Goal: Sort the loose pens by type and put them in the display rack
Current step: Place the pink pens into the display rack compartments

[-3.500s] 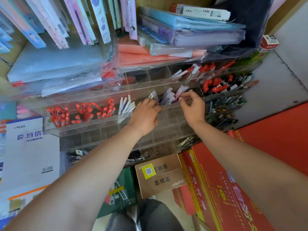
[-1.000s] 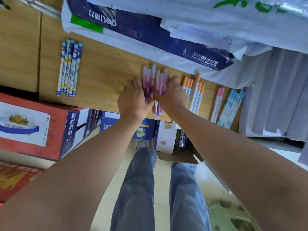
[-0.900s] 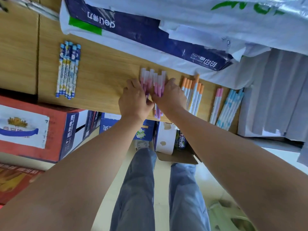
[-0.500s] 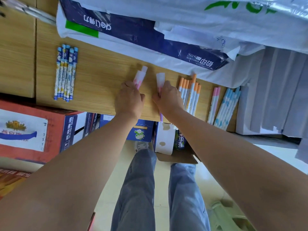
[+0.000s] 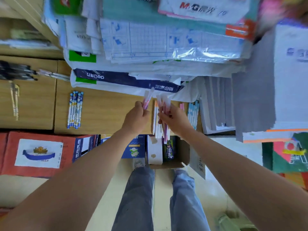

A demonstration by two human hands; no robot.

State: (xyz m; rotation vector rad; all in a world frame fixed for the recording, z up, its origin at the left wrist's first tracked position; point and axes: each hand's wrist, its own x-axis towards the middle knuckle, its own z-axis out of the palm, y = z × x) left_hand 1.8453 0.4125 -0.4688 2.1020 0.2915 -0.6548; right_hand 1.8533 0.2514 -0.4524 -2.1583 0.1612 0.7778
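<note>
My left hand point(image 5: 136, 117) grips a small bunch of pink pens point(image 5: 147, 99) with white caps, lifted above the wooden counter point(image 5: 106, 114). Close beside it, my right hand point(image 5: 175, 120) grips a second bunch of the same pink pens point(image 5: 164, 104), whose lower ends stick out below the fist. On the counter lie a row of blue patterned pens point(image 5: 75, 110) at the left, orange-tipped pens point(image 5: 155, 120) between my hands, a pair of pink-tipped pens point(image 5: 181, 106) and light blue pens point(image 5: 193, 112) at the right. The display rack is out of view.
Stacked paper packs point(image 5: 126, 80) and wrapped notebooks fill the back of the counter. Grey folders point(image 5: 216, 105) stand at the right. Under the counter edge are a red carton point(image 5: 38, 152), a blue box and an open cardboard box point(image 5: 166, 152). My legs stand on the pale floor.
Earlier I was at the clear rack; then I gathered the pink pens on the counter into two bunches. Both bunches have since risen off the wood, and my view has tilted upward.
</note>
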